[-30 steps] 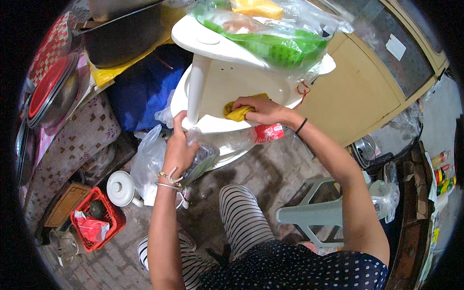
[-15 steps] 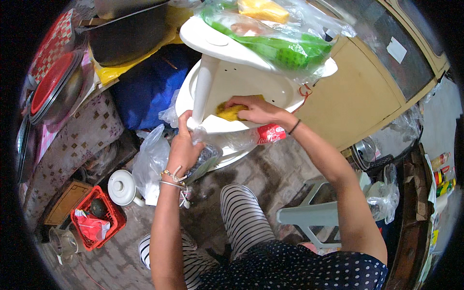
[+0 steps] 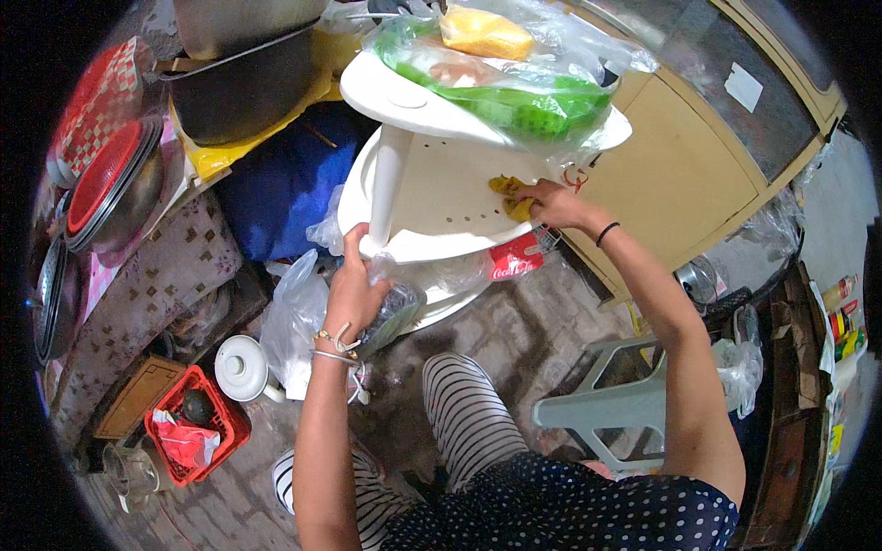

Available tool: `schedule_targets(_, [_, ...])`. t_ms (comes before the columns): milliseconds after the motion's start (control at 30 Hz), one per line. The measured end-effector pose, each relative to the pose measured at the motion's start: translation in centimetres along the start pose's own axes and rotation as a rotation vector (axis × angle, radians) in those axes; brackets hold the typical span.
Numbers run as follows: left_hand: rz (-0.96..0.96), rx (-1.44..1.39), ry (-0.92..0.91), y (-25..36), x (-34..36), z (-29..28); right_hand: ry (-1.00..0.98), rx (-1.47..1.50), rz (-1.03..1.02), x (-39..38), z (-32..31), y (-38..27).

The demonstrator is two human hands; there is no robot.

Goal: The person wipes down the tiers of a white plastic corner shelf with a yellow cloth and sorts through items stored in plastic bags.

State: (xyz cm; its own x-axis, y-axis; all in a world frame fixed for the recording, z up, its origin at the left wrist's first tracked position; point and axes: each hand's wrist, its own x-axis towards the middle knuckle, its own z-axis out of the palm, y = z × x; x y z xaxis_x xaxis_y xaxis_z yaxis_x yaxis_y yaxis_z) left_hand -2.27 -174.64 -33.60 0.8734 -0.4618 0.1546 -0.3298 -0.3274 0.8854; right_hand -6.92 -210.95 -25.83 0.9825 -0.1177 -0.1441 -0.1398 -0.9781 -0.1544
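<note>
A white tiered plastic rack [image 3: 441, 193] stands in front of me, its middle shelf bare apart from the cloth. My right hand [image 3: 551, 204] presses a yellow cloth [image 3: 516, 200] onto that shelf near its right end. At the shelf's front left corner, beside the white post [image 3: 391, 179], my left hand [image 3: 356, 285] grips the rim. Its thumb and fingers close round the edge. Just below hang clear plastic bags [image 3: 390, 308] and a bottle with a red label [image 3: 516, 258] on the lower shelf. On the top shelf sits a green basket [image 3: 551, 112] under clear plastic.
To the left are a large dark pot [image 3: 243, 87] and stacked lidded bowls [image 3: 115, 188]. A red basket [image 3: 197, 427] and a white lidded pot [image 3: 243, 367] rest on the brick floor. A grey-green plastic stool [image 3: 602, 409] stands at right, near a cream cabinet [image 3: 680, 174].
My right hand has slid the yellow cloth to the right along the shelf, uncovering a row of small holes. My left hand keeps its hold on the rim.
</note>
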Motion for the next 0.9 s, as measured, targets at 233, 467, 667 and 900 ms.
schedule_targets(233, [0.024,0.017,0.025,-0.4,-0.1,-0.2,0.051,0.344,-0.489,0.9,4.2,-9.8])
schedule_targets(467, [-0.043,0.008,-0.03,0.6,-0.2,-0.5,0.181,0.247,-0.434,4.4,3.7,-16.2])
schedule_targets(667, [0.038,0.069,0.031,-0.2,-0.2,0.0,0.354,-0.033,-0.217,11.3,4.3,-6.0])
schedule_targets(900, [0.03,0.039,0.04,-0.6,-0.3,-0.6,0.289,-0.161,0.268,7.7,1.7,1.1])
